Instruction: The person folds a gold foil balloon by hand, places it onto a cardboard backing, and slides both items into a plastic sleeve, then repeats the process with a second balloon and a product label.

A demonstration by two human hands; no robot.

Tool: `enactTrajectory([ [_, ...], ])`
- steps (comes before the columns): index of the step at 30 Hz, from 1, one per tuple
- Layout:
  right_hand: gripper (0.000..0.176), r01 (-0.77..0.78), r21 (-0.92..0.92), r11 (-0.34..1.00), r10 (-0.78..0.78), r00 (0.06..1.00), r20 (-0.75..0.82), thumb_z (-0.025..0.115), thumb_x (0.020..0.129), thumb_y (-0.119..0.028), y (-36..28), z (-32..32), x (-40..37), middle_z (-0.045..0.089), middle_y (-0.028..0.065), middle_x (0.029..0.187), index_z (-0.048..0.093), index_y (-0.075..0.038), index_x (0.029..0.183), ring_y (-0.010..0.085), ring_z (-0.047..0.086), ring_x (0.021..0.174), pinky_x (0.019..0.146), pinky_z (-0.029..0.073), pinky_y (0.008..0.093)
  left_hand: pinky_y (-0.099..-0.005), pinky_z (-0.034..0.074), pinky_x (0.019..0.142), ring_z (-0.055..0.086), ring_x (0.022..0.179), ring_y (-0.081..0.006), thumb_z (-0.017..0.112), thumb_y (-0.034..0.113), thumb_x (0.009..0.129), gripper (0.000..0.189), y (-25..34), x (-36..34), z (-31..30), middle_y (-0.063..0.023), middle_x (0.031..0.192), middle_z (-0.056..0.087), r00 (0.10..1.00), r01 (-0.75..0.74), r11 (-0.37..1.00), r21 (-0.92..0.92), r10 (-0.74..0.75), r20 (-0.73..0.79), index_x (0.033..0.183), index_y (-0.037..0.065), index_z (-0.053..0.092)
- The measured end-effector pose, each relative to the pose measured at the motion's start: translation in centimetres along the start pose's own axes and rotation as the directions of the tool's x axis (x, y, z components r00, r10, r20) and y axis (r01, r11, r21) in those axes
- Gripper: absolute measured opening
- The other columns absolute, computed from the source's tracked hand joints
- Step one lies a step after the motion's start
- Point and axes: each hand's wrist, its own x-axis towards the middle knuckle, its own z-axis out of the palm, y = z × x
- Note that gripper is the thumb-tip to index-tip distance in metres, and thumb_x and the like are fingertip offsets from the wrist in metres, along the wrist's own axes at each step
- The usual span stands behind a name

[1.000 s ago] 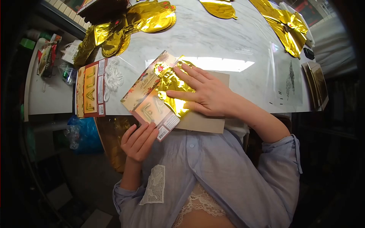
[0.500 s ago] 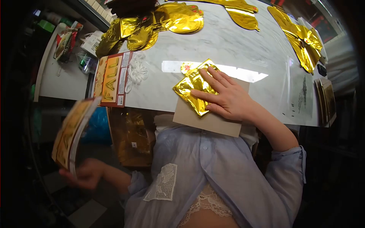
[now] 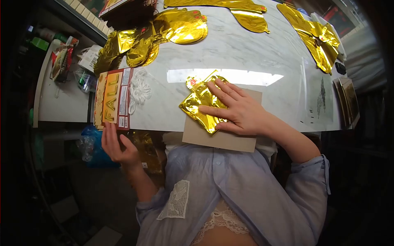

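Fingers spread and palm open, the left hand [image 3: 117, 145] is raised at the table's near edge. Its fingertips sit at the bottom border of the flat red card FALL pack [image 3: 113, 100], a glossy rectangle with gold lettering; I cannot tell whether they touch it. The right hand [image 3: 242, 112] lies open and flat, pressing on a crinkled, mirror-bright gold foil packet [image 3: 199, 104] folded into a rough square. Foil and palm rest on a matt, stiff brown cardboard sheet [image 3: 221, 139] that overhangs the edge of the table [image 3: 254, 53], a smooth white marbled top. Just beyond the left hand, beside the pack, lies a loose coil of white string [image 3: 139, 88]. Farther out from both hands lie limp, shiny gold foil balloons [image 3: 176, 26], flattened and wrinkled.

Half a second ago the left hand was down beside the table gripping a printed card pack; now it is empty and back up at the edge. The right hand has stayed on the foil.
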Motion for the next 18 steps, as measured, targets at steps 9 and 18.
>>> enactTrajectory([
  [9,0.076,-0.042,0.254,0.966,0.044,0.999,-0.003,0.045,0.111,-0.047,0.7,-0.5,-0.2,0.017,0.0294,0.176,0.025,-0.002,0.169,0.0421,0.013,0.165,0.134,0.012,0.0513,-0.0504,0.049,0.114,0.071,0.123,-0.0216,0.072,0.016,0.089,0.038,13.3,2.9,2.2,-0.0019,0.129,0.075,0.711,-0.294,0.692,-0.659,0.619,0.334,0.127,0.017,0.077],
  [18,0.090,-0.060,0.692,0.719,0.097,0.995,-0.015,0.051,0.093,-0.020,2.4,-1.8,-0.4,0.016,0.0253,0.178,0.012,-0.001,0.172,0.0359,0.011,0.167,0.135,0.010,0.0458,-0.0489,0.050,0.113,0.074,0.112,-0.0158,0.076,0.021,0.087,0.032,12.8,5.3,3.9,0.0026,0.119,0.077,0.623,-0.507,0.577,-0.641,0.759,0.190,0.119,0.018,0.079],
])
